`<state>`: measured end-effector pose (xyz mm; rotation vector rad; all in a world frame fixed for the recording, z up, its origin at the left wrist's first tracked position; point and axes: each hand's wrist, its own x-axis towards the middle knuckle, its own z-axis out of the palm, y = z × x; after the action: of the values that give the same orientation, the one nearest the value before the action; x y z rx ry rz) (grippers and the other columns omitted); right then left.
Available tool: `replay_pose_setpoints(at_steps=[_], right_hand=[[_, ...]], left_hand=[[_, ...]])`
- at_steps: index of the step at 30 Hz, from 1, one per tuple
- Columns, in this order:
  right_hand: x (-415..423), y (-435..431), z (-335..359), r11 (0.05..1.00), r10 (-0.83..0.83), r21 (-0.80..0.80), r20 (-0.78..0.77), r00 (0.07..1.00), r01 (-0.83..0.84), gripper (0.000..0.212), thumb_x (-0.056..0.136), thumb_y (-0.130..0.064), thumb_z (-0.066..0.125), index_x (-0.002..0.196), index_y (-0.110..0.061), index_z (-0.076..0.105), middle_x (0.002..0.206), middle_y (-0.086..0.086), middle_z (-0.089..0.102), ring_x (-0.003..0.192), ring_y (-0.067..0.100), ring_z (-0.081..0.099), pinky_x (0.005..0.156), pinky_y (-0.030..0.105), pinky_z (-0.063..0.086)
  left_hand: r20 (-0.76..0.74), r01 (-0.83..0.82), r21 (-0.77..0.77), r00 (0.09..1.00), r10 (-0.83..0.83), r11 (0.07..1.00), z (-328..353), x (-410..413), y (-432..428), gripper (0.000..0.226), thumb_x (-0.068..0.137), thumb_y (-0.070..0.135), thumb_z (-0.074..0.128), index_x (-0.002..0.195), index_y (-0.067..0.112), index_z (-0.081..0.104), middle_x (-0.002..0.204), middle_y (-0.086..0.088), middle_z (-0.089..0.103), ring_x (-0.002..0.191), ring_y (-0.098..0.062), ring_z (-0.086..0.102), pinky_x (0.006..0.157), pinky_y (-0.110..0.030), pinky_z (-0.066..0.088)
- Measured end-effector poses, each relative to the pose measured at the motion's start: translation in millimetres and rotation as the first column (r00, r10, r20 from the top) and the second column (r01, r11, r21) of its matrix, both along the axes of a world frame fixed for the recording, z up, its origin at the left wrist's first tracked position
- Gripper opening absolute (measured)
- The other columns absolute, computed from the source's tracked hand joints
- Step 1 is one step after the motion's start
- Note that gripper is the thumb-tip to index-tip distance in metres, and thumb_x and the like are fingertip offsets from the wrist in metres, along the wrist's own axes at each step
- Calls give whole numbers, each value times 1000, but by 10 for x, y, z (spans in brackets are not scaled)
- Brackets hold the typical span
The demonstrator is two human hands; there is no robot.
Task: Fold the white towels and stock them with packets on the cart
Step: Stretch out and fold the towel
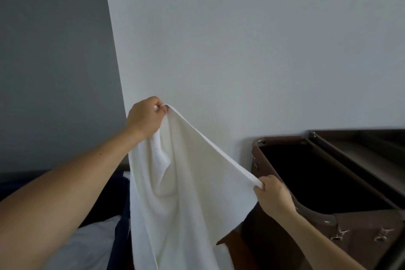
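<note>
A white towel (182, 186) hangs in the air in front of a pale wall, stretched along its hemmed top edge. My left hand (145, 117) pinches one top corner, raised high. My right hand (274, 196) pinches the other corner, lower and to the right. The towel's body droops down below the frame's bottom edge. To the right stands the dark brown cart (359, 155), with an open fabric bag (306, 173) at its near end. No packets are in view.
A grey wall section fills the left. Low at the left lie dark blue bedding (119, 232) and a grey-white pillow (87, 245). Metal clips (339, 234) hang on the cart bag's front. The cart's top tray (372, 140) runs off to the right.
</note>
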<state>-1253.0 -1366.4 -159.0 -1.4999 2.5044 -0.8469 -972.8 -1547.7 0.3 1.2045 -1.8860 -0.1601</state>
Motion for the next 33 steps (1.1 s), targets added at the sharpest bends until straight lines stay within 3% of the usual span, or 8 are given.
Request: replay_pose_setpoints(at_steps=[3, 7, 15, 19, 21, 23, 27, 33], right_hand=[[-62, 13, 65, 999, 28, -28, 68, 997, -26, 15, 98, -25, 55, 103, -21, 68, 91, -6, 62, 74, 9, 60, 62, 19, 48], [-79, 62, 266, 991, 30, -131, 311, 950, 12, 3, 92, -22, 67, 93, -25, 67, 77, -2, 69, 64, 13, 67, 52, 18, 51], [-345, 176, 488, 940, 207, -310, 197, 958, -139, 10, 86, -11, 74, 87, -21, 74, 87, -8, 69, 74, 4, 60, 65, 7, 44], [-272, 251, 619, 893, 450, -34, 133, 883, -449, 18, 91, -27, 68, 77, -14, 69, 97, -2, 60, 73, 3, 54, 72, 24, 46], [-192, 271, 681, 845, 479, 267, 7, 878, -463, 32, 92, -43, 63, 80, -13, 62, 89, 2, 58, 71, 8, 51, 70, 29, 46], [-192, 280, 711, 832, 478, 363, -86, 874, -419, 34, 92, -51, 59, 73, -23, 57, 77, -3, 55, 65, 5, 49, 65, 24, 43], [-347, 287, 716, 945, 316, 80, 33, 948, -318, 23, 86, -41, 71, 72, -23, 66, 68, -5, 64, 61, 9, 59, 59, 17, 46], [-482, 226, 783, 938, 215, -333, 347, 913, -95, 19, 74, -20, 84, 85, -15, 70, 76, 6, 71, 76, 28, 67, 79, 44, 57]], left_hand=[[-7, -2, 45, 1000, 2, 999, -93, 104, -80, 23, 98, 30, 56, 81, 14, 56, 71, 7, 55, 82, -29, 58, 76, -39, 48], [-2, -10, 87, 1000, 10, 996, -250, 192, -142, 24, 97, 30, 57, 76, 19, 52, 71, 8, 54, 82, -30, 59, 73, -37, 46], [48, -88, 130, 995, 83, 988, -281, 442, -274, 25, 99, 30, 54, 84, 11, 57, 73, 2, 55, 81, -30, 57, 70, -34, 41], [54, -100, 159, 994, 92, 982, -315, 504, -338, 25, 99, 31, 54, 80, 15, 55, 73, 1, 55, 83, -32, 58, 70, -35, 42], [99, -104, 148, 991, 90, 983, -327, 460, -310, 24, 100, 32, 53, 86, 13, 58, 73, 2, 55, 81, -29, 57, 71, -34, 42], [122, -112, 130, 988, 96, 985, -334, 429, -287, 24, 100, 33, 52, 89, 13, 60, 73, 4, 54, 81, -28, 56, 72, -34, 42], [138, -106, 132, 987, 88, 986, -354, 492, -277, 24, 100, 33, 52, 89, 13, 59, 72, 2, 56, 80, -29, 58, 72, -34, 43], [160, -85, 134, 985, 63, 987, -413, 531, -206, 24, 100, 34, 51, 88, 14, 58, 71, 3, 57, 73, -24, 57, 65, -32, 40]])
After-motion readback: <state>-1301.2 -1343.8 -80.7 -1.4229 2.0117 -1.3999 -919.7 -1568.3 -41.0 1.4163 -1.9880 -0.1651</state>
